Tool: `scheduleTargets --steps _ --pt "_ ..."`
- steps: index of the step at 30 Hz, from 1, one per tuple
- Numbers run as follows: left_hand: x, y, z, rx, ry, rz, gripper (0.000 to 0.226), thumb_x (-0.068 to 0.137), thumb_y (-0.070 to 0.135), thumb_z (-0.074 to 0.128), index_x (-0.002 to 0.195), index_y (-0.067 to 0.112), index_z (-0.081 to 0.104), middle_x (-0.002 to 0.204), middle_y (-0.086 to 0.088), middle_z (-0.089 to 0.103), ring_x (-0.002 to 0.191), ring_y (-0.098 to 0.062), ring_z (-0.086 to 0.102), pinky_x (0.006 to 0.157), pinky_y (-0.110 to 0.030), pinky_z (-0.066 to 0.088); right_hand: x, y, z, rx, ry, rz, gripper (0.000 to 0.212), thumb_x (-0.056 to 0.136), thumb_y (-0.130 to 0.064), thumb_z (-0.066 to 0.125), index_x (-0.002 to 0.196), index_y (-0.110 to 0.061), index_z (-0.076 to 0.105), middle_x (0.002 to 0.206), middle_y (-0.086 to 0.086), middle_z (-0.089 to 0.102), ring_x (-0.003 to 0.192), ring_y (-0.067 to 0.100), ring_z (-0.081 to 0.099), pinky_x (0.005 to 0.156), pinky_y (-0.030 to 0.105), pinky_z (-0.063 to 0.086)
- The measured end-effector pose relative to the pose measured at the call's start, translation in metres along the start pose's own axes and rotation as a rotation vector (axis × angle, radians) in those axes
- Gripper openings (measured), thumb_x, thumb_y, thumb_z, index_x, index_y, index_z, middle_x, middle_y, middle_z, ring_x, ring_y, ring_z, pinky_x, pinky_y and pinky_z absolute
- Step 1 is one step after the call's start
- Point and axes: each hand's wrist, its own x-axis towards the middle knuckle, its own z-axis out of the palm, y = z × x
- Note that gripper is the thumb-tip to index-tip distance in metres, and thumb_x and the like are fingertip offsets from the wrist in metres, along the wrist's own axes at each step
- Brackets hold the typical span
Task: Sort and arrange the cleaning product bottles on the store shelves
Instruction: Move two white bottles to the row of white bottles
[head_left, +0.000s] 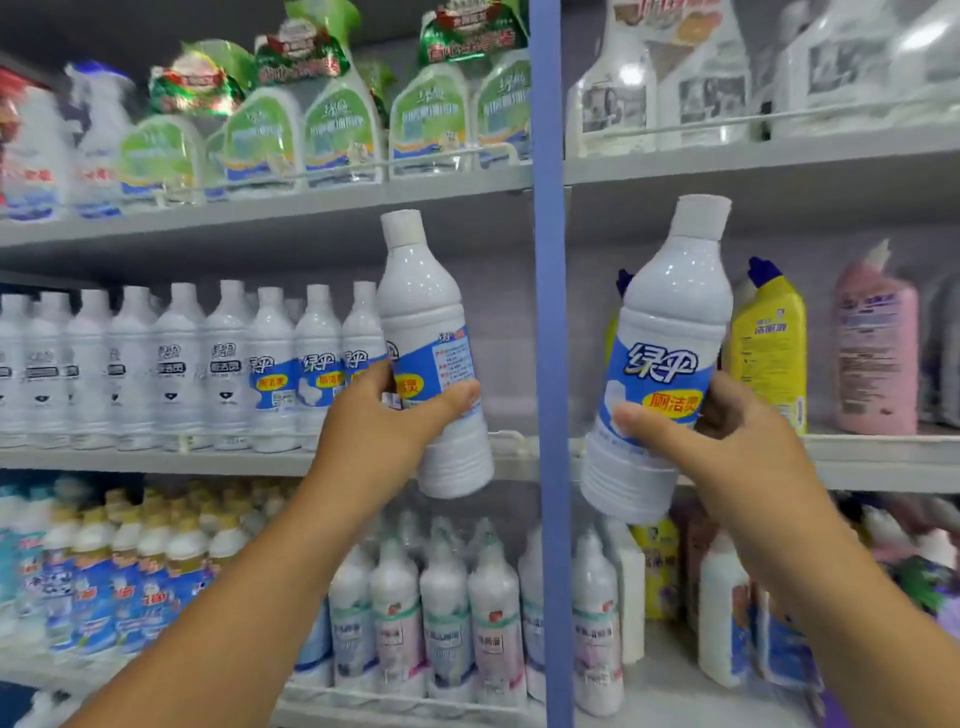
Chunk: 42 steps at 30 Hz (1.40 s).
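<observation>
Left hand (384, 421) grips my white bottle (431, 332) beside the shelf row (182, 364); right hand (727, 431) grips second white bottle (660, 353) past blue upright (550, 312).

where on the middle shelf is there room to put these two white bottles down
Free patch: middle shelf between the white bottle row's right end and the blue upright, behind the left hand's bottle. Right of the upright, the right hand's bottle hides the shelf. Crowded: left row and yellow bottle side.

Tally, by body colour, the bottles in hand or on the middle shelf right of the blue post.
White, in the left hand and right hand: 2
Yellow with blue cap: 1
Pink: 1
Total: 4
</observation>
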Motion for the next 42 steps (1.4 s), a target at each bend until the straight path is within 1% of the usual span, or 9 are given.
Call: scheduleTargets --steps 4,10,14,20,28,31,36,39,42 --pt "0.057 -0.007 0.008 0.022 -0.057 0.014 0.037 0.070 0.050 0.088 0.096 0.030 0.071 0.082 0.020 0.075 0.072 0.004 0.070 0.066 -0.020 0.052 0.052 -0.002 0.001 -0.086 0.100 -0.031 0.035 0.080 -0.028 0.085 0.113 -0.026 0.072 0.104 -0.012 0.078 0.095 0.006 0.073 0.074 0.021 0.052" --pt "0.118 -0.018 0.033 -0.049 -0.141 -0.048 0.035 0.072 0.049 0.087 0.093 0.024 0.075 0.080 0.009 0.075 0.072 -0.012 0.071 0.063 -0.028 0.052 0.122 0.025 0.004 -0.164 0.114 0.050 0.039 0.078 -0.029 0.087 0.114 -0.019 0.072 0.101 -0.005 0.079 0.092 0.011 0.076 0.073 0.028 0.055" --pt "0.138 -0.026 0.055 -0.003 -0.184 -0.122 0.047 0.062 0.052 0.087 0.095 0.021 0.073 0.085 0.003 0.076 0.080 -0.018 0.074 0.077 -0.039 0.063 0.155 0.046 0.018 -0.211 0.031 0.147 0.053 0.069 -0.040 0.091 0.113 -0.019 0.071 0.103 0.000 0.079 0.092 0.016 0.076 0.075 0.033 0.060" --pt "0.139 -0.041 0.076 0.152 -0.169 -0.135 0.037 0.071 0.048 0.087 0.088 0.021 0.068 0.080 0.006 0.070 0.072 -0.010 0.067 0.060 -0.026 0.051 0.168 0.063 0.034 -0.246 -0.119 0.252 0.030 0.083 -0.027 0.084 0.105 -0.020 0.066 0.098 -0.002 0.077 0.087 0.015 0.074 0.068 0.031 0.055" --pt "0.130 -0.047 0.085 0.373 -0.151 -0.169 0.040 0.071 0.052 0.087 0.085 0.020 0.067 0.078 0.005 0.068 0.071 -0.013 0.064 0.056 -0.026 0.044 0.171 0.084 0.040 -0.256 -0.299 0.337 0.031 0.089 -0.028 0.078 0.114 -0.020 0.062 0.102 -0.001 0.074 0.084 0.009 0.068 0.061 0.022 0.048" --pt "0.129 -0.049 0.086 0.398 -0.138 -0.161 0.041 0.071 0.051 0.088 0.082 0.022 0.061 0.079 0.005 0.066 0.069 -0.009 0.061 0.056 -0.026 0.044 0.172 0.089 0.039 -0.236 -0.315 0.324 0.038 0.086 -0.028 0.081 0.118 -0.020 0.062 0.106 -0.001 0.076 0.093 0.013 0.072 0.068 0.023 0.053" --pt "0.130 -0.036 0.076 0.507 -0.171 -0.089 0.064 0.070 0.057 0.087 0.108 0.022 0.049 0.102 0.004 0.064 0.088 -0.017 0.063 0.075 -0.035 0.052 0.172 0.091 0.040 -0.263 -0.389 0.308 0.040 0.088 -0.030 0.079 0.123 -0.019 0.062 0.108 -0.002 0.076 0.096 0.011 0.072 0.077 0.026 0.057" --pt "0.139 -0.014 0.063 0.576 -0.158 0.004 0.064 0.078 0.064 0.075 0.120 0.021 0.052 0.115 0.001 0.066 0.097 -0.020 0.065 0.084 -0.038 0.056 0.176 0.080 0.031 -0.357 -0.456 0.334 0.031 0.093 -0.049 0.068 0.113 -0.025 0.063 0.105 -0.007 0.074 0.099 0.011 0.070 0.085 0.028 0.059" --pt "0.157 0.011 0.052 0.523 -0.105 0.080 0.083 0.083 0.063 0.070 0.148 0.021 0.041 0.134 -0.001 0.060 0.117 -0.024 0.061 0.093 -0.036 0.050 0.194 0.058 0.018 -0.348 -0.379 0.297 0.047 0.095 -0.065 0.052 0.117 -0.024 0.064 0.110 -0.005 0.076 0.105 0.016 0.071 0.098 0.046 0.057"
